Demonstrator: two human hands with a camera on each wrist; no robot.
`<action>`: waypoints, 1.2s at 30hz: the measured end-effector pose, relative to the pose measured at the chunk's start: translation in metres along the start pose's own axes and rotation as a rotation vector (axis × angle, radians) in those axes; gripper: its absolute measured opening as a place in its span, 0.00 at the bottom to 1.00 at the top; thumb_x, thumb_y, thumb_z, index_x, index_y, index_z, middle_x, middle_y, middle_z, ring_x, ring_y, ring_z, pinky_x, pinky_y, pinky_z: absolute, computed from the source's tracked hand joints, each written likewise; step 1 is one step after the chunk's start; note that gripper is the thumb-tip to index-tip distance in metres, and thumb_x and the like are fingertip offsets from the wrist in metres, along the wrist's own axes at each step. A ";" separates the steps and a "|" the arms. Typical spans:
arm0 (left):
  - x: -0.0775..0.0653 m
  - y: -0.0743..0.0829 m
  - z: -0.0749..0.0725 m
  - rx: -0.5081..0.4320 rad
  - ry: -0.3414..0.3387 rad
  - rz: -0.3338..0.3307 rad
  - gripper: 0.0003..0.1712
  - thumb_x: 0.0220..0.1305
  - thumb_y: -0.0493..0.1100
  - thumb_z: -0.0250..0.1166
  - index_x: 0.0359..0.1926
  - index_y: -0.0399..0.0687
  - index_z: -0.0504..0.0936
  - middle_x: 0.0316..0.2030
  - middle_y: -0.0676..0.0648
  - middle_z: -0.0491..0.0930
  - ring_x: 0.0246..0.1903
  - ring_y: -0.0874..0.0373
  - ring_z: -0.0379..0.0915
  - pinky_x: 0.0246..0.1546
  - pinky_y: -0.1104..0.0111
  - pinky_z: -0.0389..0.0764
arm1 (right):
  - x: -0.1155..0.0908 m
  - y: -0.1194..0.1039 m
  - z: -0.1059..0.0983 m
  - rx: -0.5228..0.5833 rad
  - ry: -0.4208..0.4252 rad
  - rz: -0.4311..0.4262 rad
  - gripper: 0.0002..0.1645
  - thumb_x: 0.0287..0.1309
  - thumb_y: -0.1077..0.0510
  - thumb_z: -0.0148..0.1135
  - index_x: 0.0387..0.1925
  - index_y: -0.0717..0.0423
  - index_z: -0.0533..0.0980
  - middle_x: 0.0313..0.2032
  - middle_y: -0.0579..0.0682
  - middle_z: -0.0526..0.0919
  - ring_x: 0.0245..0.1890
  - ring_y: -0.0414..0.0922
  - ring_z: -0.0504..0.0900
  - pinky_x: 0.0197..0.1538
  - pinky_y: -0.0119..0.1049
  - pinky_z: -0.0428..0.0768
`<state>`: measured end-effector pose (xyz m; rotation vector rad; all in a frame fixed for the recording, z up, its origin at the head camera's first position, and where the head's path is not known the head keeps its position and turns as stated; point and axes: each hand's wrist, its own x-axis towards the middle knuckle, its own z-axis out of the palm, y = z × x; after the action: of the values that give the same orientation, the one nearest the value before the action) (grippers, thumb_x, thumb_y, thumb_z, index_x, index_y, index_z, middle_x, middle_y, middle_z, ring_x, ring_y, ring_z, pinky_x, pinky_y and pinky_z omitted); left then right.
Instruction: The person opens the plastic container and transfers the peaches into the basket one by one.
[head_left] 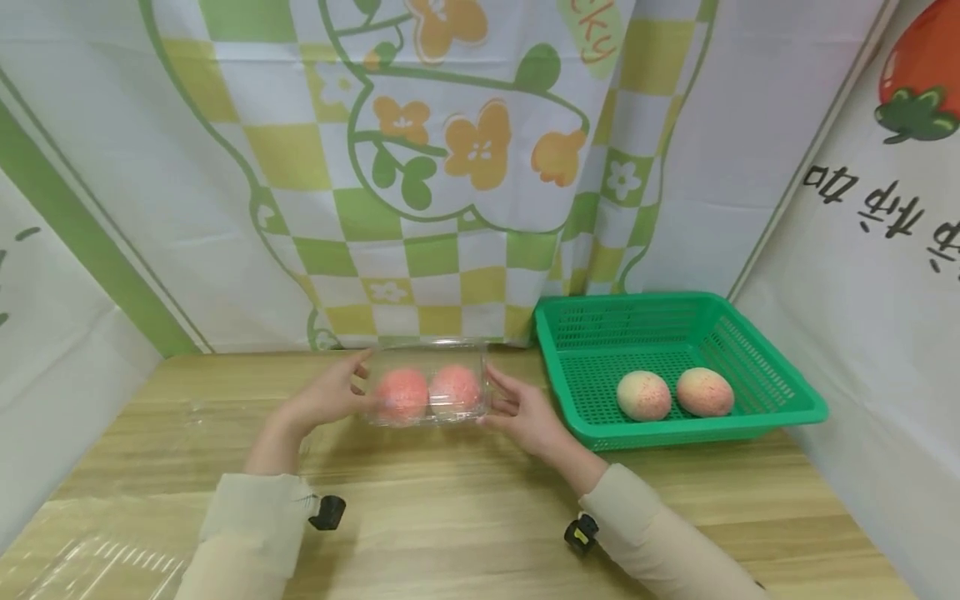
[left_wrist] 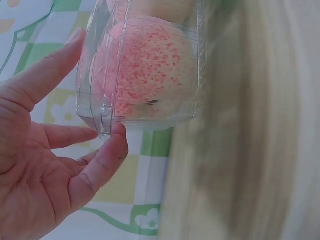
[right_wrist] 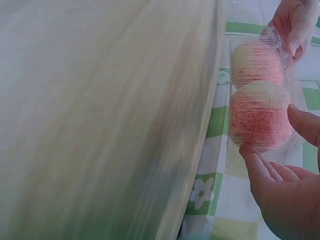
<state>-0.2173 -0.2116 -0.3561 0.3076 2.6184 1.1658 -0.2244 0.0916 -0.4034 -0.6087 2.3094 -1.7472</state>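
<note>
A clear plastic clamshell box [head_left: 420,348] is held above the table, lid side and base both see-through. Inside, two pink-speckled peaches [head_left: 455,389] sit side by side. My left hand [head_left: 330,396] grips the box's left end between thumb and fingers; the left wrist view shows its fingertips at the rim, close to one peach [left_wrist: 150,65]. At the opposite end, my right hand [head_left: 528,417] holds the box with the thumb on one side and fingers on the other. Both peaches also show in the right wrist view, the nearer peach [right_wrist: 260,115] beside the right thumb.
Right of the box stands a green plastic basket [head_left: 615,329] with two paler peaches [head_left: 643,396] in it. More clear plastic packaging [head_left: 112,558] lies at the left of the wooden table [head_left: 450,517]. A checked, flowered cloth [head_left: 420,250] hangs behind the table.
</note>
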 end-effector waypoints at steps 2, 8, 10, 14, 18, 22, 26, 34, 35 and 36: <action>-0.004 -0.001 0.007 -0.005 0.002 -0.010 0.56 0.63 0.45 0.69 0.77 0.33 0.40 0.66 0.23 0.60 0.59 0.29 0.70 0.52 0.47 0.79 | -0.004 0.002 0.000 -0.004 0.001 0.019 0.49 0.54 0.72 0.68 0.74 0.60 0.56 0.74 0.60 0.59 0.64 0.62 0.75 0.58 0.40 0.79; -0.011 0.002 0.020 -0.004 0.024 0.019 0.55 0.62 0.42 0.69 0.75 0.28 0.42 0.62 0.21 0.63 0.56 0.28 0.72 0.51 0.48 0.80 | -0.015 0.005 -0.004 -0.031 -0.029 0.018 0.50 0.54 0.72 0.68 0.75 0.60 0.55 0.74 0.62 0.58 0.64 0.63 0.74 0.59 0.41 0.78; -0.014 0.003 0.023 -0.015 0.027 0.022 0.55 0.62 0.42 0.69 0.75 0.28 0.42 0.62 0.21 0.62 0.55 0.29 0.73 0.50 0.49 0.81 | -0.019 0.007 -0.005 -0.034 -0.043 0.019 0.50 0.54 0.72 0.68 0.75 0.61 0.55 0.74 0.63 0.58 0.64 0.64 0.74 0.58 0.40 0.78; -0.019 0.004 0.030 -0.035 0.027 0.014 0.56 0.61 0.43 0.70 0.75 0.28 0.42 0.63 0.21 0.62 0.54 0.32 0.75 0.48 0.52 0.82 | -0.027 0.009 -0.008 -0.061 -0.063 0.026 0.49 0.54 0.71 0.69 0.74 0.63 0.55 0.73 0.65 0.58 0.63 0.65 0.74 0.58 0.40 0.78; -0.023 0.004 0.038 -0.043 0.042 0.014 0.56 0.59 0.42 0.72 0.75 0.29 0.44 0.62 0.22 0.63 0.52 0.37 0.77 0.44 0.56 0.83 | -0.034 0.012 -0.013 -0.081 -0.084 0.028 0.49 0.54 0.70 0.69 0.74 0.64 0.55 0.73 0.66 0.59 0.63 0.65 0.73 0.59 0.40 0.78; -0.026 0.005 0.044 -0.056 0.061 0.014 0.58 0.57 0.44 0.74 0.75 0.31 0.46 0.61 0.25 0.65 0.50 0.41 0.78 0.42 0.58 0.83 | -0.039 0.013 -0.017 -0.073 -0.110 0.029 0.49 0.55 0.71 0.68 0.74 0.65 0.54 0.73 0.67 0.58 0.64 0.66 0.73 0.59 0.39 0.78; -0.031 0.008 0.047 -0.067 0.056 0.007 0.59 0.56 0.45 0.75 0.75 0.31 0.47 0.61 0.25 0.66 0.50 0.41 0.78 0.42 0.58 0.83 | -0.043 0.013 -0.019 -0.062 -0.121 0.041 0.49 0.55 0.72 0.67 0.74 0.66 0.54 0.73 0.68 0.57 0.63 0.65 0.73 0.59 0.39 0.78; -0.041 0.008 0.049 -0.083 0.039 -0.015 0.59 0.54 0.45 0.76 0.75 0.31 0.47 0.61 0.25 0.66 0.48 0.45 0.79 0.42 0.58 0.82 | -0.051 0.014 -0.016 -0.073 -0.131 0.067 0.48 0.55 0.70 0.68 0.73 0.67 0.55 0.72 0.68 0.59 0.64 0.65 0.73 0.61 0.42 0.77; -0.042 0.007 0.050 -0.085 0.037 -0.016 0.59 0.54 0.46 0.76 0.75 0.31 0.47 0.61 0.25 0.66 0.48 0.46 0.78 0.42 0.59 0.82 | -0.052 0.014 -0.015 -0.077 -0.131 0.068 0.48 0.55 0.70 0.68 0.73 0.66 0.55 0.72 0.68 0.59 0.64 0.65 0.73 0.61 0.42 0.77; -0.043 0.006 0.050 -0.092 0.035 -0.013 0.60 0.54 0.45 0.76 0.75 0.31 0.47 0.61 0.25 0.66 0.47 0.47 0.78 0.41 0.59 0.82 | -0.053 0.015 -0.015 -0.078 -0.131 0.067 0.48 0.55 0.70 0.68 0.73 0.66 0.55 0.72 0.68 0.59 0.64 0.65 0.73 0.61 0.42 0.77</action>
<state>-0.1604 -0.1853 -0.3772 0.2533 2.5829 1.2935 -0.1855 0.1304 -0.4182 -0.6320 2.2893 -1.5456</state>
